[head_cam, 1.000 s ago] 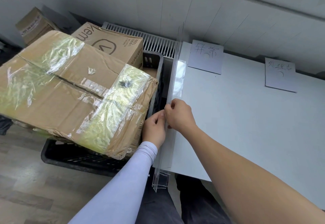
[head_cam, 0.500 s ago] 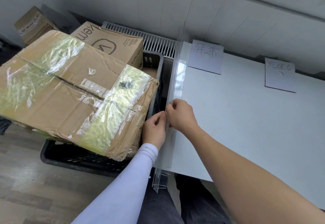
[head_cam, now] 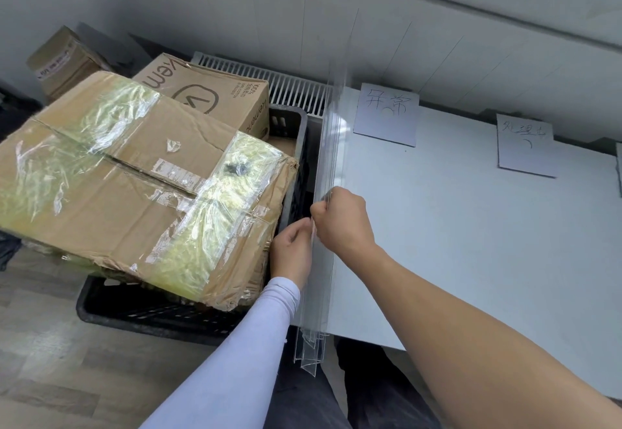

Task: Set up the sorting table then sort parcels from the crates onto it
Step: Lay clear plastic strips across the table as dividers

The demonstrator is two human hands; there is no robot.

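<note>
Both hands, L hand (head_cam: 292, 251) + R hand (head_cam: 343, 218), pinch clear strips (head_cam: 331, 146) at table (head_cam: 471, 243) edge.

Creased brown cardboard box (head_cam: 134, 186) under glossy wrinkled tape, clear glossy plastic strips (head_cam: 331, 166), matt smooth grey counter (head_cam: 471, 243), matt black plastic crate (head_cam: 151, 311), matt paper labels (head_cam: 387, 115), wood-grain floor (head_cam: 50, 361).

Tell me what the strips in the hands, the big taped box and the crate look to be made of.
Strips: clear rigid plastic, probably acrylic; glossy, the table edge shows through them. Both the left hand and right hand pinch them. Box: brown corrugated cardboard, creased and torn at the edges, wrapped in shiny yellowed clear tape. Crate: black moulded plastic, matte, with slotted walls.
</note>
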